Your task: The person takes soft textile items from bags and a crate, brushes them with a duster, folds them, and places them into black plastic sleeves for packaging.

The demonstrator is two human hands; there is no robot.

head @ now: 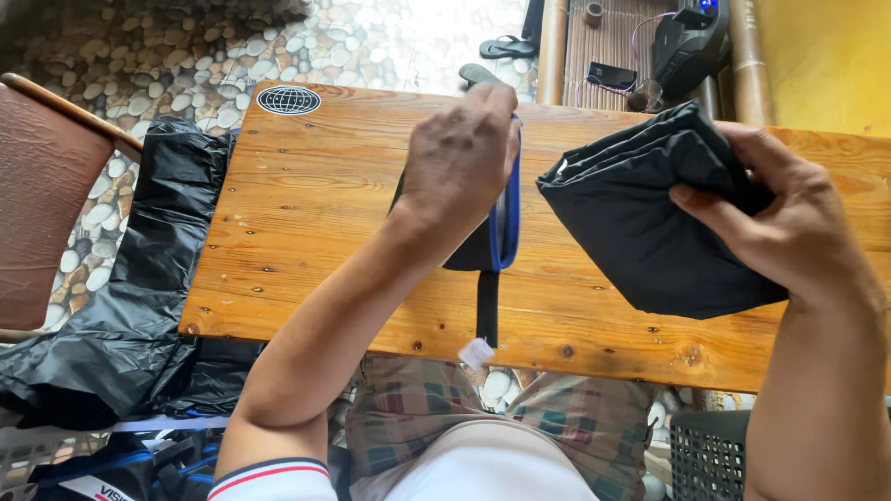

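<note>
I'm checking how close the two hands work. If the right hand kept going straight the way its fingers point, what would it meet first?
The right hand points leftward and already grips the folded black fabric. Beyond that, probably the blue-edged black pouch held by the left hand, though depth is unclear.

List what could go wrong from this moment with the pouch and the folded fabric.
1. The folded black fabric is pinched at one corner by the right hand; it may unfold or slip onto the wooden table.
2. The black strap with its white tag hangs over the table's near edge and could snag as the left hand moves the blue-trimmed pouch.
</note>
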